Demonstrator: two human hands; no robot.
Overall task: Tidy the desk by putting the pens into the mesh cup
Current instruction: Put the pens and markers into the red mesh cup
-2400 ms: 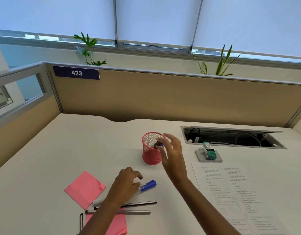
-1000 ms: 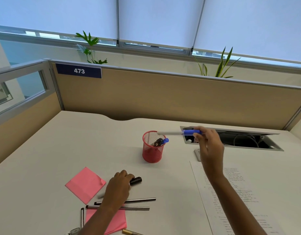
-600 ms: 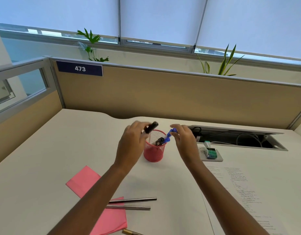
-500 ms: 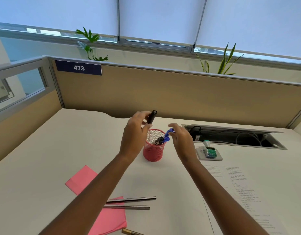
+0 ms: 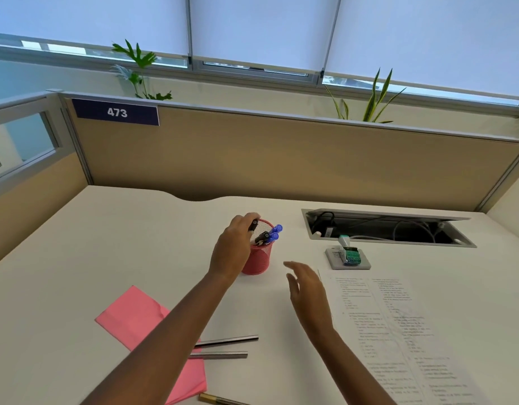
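The red mesh cup [image 5: 259,260] stands mid-desk with two blue-capped pens [image 5: 275,232] and a dark pen poking out of its rim. My left hand [image 5: 233,249] is at the cup's left rim, fingers closed on a black-capped pen [image 5: 253,225] that points down into the cup. My right hand [image 5: 306,290] hovers to the right of the cup, fingers apart and holding nothing. Two thin dark pens [image 5: 226,341] lie side by side on the desk near my left forearm. A gold pen [image 5: 220,400] shows at the bottom edge.
Pink sticky notes [image 5: 132,315] lie at the front left. A printed sheet [image 5: 398,331] covers the right side. A stapler on a small pad [image 5: 347,255] sits behind it, before the open cable tray [image 5: 384,229]. A tan partition closes the back.
My right hand let the blue pen into the cup and drew back to the right, open. My left hand lowered the black-capped pen from above the cup to its rim.
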